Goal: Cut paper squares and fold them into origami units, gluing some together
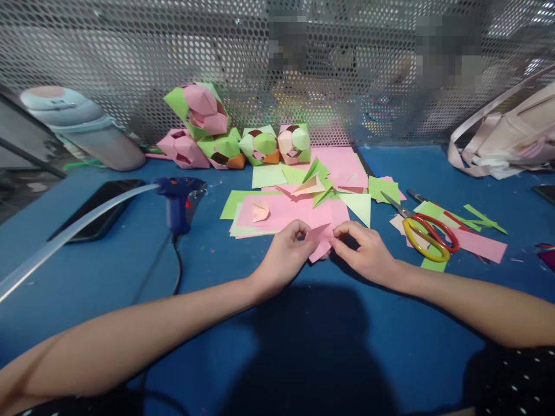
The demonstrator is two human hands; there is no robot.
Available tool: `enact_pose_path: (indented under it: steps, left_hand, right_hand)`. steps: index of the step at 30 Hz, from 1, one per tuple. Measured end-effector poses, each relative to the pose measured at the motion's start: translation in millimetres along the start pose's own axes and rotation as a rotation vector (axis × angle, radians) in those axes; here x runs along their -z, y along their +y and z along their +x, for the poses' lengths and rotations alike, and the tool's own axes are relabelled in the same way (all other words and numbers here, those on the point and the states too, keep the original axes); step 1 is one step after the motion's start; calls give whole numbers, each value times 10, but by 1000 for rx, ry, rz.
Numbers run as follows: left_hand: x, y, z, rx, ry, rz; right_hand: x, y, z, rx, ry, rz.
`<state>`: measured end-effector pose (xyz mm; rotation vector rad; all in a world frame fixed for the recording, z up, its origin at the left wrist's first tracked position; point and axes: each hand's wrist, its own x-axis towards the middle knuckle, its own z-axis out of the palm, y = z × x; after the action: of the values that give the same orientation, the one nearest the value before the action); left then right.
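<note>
Between my two hands is a small piece of pink paper (pixel 319 240), tilted and seemingly creased. My left hand (pixel 289 254) pinches its left side between thumb and fingers. At the right edge, my right hand (pixel 364 252) grips it with thumb and forefinger. Just beyond lie stacked pink sheets (pixel 290 215), with a small folded peach paper piece (pixel 260 211) on top. Folded green and pink paper pieces (pixel 318 182) are heaped behind them. Scissors with red and yellow handles (pixel 427 237) rest on paper scraps to the right of my right hand.
A blue glue gun (pixel 180 202) with a long clear glue stick stands at left, its cord running toward me. Behind it are a phone (pixel 99 211) and a tumbler (pixel 87 130). Folded paper balls (pixel 221 147) line the perforated metal screen (pixel 243 52). A bag (pixel 511 133) sits far right.
</note>
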<state>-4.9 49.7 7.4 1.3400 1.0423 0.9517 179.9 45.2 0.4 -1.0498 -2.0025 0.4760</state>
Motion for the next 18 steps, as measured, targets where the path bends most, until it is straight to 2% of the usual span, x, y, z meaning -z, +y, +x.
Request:
enact_pose_path:
  steps: [2, 9, 18]
  left_hand:
    - [-8, -8, -11, 43, -48, -73]
    - [-58, 6, -39, 65, -37, -102]
    - [-69, 82, -69, -12, -13, 101]
  right_hand:
    - [-4, -2, -7, 13, 14, 11]
    - [-29, -50, -12, -14, 3, 57]
    - [-29, -56, -4, 81, 45, 65]
